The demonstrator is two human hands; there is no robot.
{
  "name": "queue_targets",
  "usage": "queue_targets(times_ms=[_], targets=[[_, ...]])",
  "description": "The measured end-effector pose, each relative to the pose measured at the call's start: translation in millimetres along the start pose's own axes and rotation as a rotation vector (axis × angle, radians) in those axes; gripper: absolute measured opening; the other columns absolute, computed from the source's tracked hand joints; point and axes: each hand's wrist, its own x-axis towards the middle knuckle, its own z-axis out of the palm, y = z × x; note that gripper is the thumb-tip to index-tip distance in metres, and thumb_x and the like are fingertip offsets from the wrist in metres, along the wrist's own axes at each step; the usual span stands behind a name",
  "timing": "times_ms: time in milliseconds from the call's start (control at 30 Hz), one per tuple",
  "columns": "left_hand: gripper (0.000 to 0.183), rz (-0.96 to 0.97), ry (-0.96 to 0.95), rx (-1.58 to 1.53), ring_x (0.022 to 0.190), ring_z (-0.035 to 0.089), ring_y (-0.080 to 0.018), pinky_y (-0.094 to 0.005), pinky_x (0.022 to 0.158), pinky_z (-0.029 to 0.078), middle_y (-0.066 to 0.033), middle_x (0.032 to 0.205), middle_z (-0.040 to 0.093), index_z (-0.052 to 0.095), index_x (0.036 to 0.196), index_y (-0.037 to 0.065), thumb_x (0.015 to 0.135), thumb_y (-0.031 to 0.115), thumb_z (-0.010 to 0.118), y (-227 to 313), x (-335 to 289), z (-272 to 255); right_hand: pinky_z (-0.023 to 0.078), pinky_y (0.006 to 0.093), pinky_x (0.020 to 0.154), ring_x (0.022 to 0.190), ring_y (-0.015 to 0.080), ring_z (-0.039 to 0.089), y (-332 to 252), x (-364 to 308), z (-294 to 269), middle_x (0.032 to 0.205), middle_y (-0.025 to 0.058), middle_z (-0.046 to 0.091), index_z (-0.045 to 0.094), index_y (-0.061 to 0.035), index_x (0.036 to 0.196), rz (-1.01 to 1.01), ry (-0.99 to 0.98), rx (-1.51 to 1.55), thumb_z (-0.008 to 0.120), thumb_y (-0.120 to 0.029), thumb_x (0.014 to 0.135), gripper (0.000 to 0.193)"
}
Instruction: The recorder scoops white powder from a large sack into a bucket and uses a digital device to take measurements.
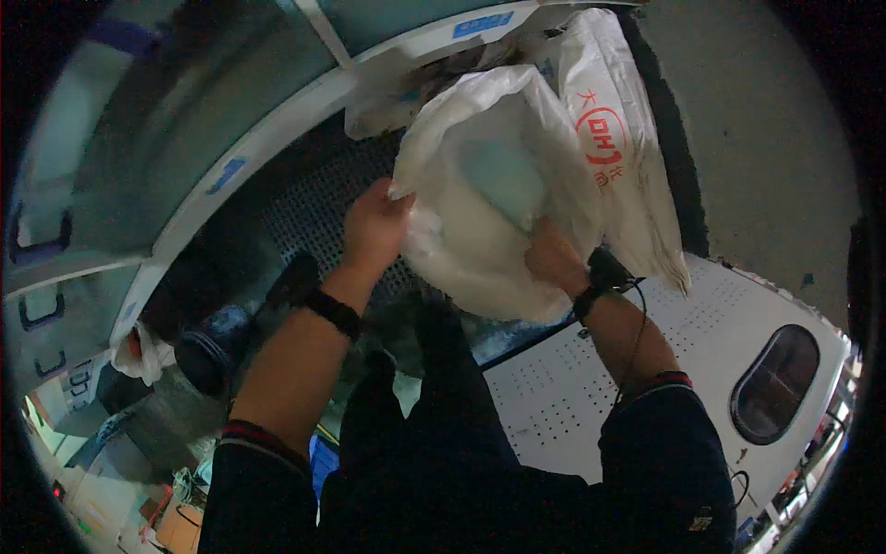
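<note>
White framing (277,125) sweeps in a broad curve across the upper left, bordering greenish, glassy panels. At the lower right lies a white panel (535,388) pierced with rows of small holes, and between the two stretches a dark floor grid (305,208).

Near the top centre, beside the grid, stands a white sack (517,295), its wide mouth open toward the person and its rim rumpled. The inside is pale; what fills it, if anything, is hard to make out. A second white sack (637,175), printed in red, leans close against its right side. A dark oval window (775,383) is set into the perforated panel, and a dark bucket (208,355) sits far to the left, in shadow.

The left hand (374,231) is at the near left of the open sack's mouth, thumb and fingers pinched together on the rim. The right hand (558,258) is inside the mouth at the lower right, fingers curled closed around the narrow lower end of a pale blue-green object (503,180). That object slants up and left from the hand within the sack, its upper part broad and rounded.

Smaller still are a black device (609,268) with a cable at the right wrist, the black band (332,314) on the left wrist, and a blue patch (482,24) on the framing.
</note>
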Motion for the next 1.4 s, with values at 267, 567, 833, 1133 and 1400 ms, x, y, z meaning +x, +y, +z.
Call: queue_targets(times_ms=[267,567,833,1133,1400], targets=[[0.029,-0.019,0.007,-0.121,0.085,0.070,-0.0275,-0.0375,0.075,0.052,-0.0168,0.093,0.071,0.066,0.108,0.001,0.088,0.022,0.068,11,3,12,0.053,0.0496,0.086,0.101,0.0468,0.064,-28,17,-26,0.112,0.0365,0.060,0.039,0.0077,0.130,0.006,-0.878,-0.142,0.062,-0.015,0.079,0.060],[0.039,-0.152,-0.010,-0.290,0.088,0.070,-0.0270,-0.0376,0.078,0.052,-0.0171,0.096,0.071,0.065,0.115,0.000,0.086,0.026,0.068,-4,5,22,0.054,0.0478,0.082,0.111,0.0397,0.062,-60,26,-54,0.119,0.0307,0.059,0.045,0.0071,0.127,0.869,-0.835,0.622,0.065,-0.021,0.078,0.061],[0.038,-0.199,-0.036,-0.224,0.088,0.069,-0.0300,-0.0390,0.079,0.052,-0.0184,0.098,0.070,0.064,0.116,0.000,0.087,0.024,0.066,11,3,24,0.053,0.0520,0.078,0.104,0.0325,0.058,-80,55,-133,0.114,0.0133,0.058,0.047,-0.0039,0.133,1.086,-0.925,1.073,0.070,-0.016,0.073,0.065],[0.032,-0.164,-0.094,-0.078,0.094,0.065,-0.0216,-0.0354,0.083,0.050,-0.0117,0.104,0.069,0.063,0.116,-0.001,0.091,0.018,0.065,41,-12,2,0.049,0.0368,0.065,0.080,0.0168,0.057,-55,9,-112,0.084,0.0010,0.056,0.061,-0.0136,0.112,1.153,-0.813,1.678,0.067,-0.009,0.078,0.034],[0.033,-0.017,0.017,0.032,0.103,0.061,-0.0177,-0.0338,0.090,0.049,-0.0092,0.115,0.064,0.060,0.121,0.005,0.093,0.020,0.066,-1,-63,-63,0.042,0.0296,0.053,0.063,0.0123,0.051,-62,-5,-97,0.076,0.0003,0.052,0.056,-0.0132,0.112,1.187,-0.794,1.830,0.067,-0.010,0.081,0.033]])
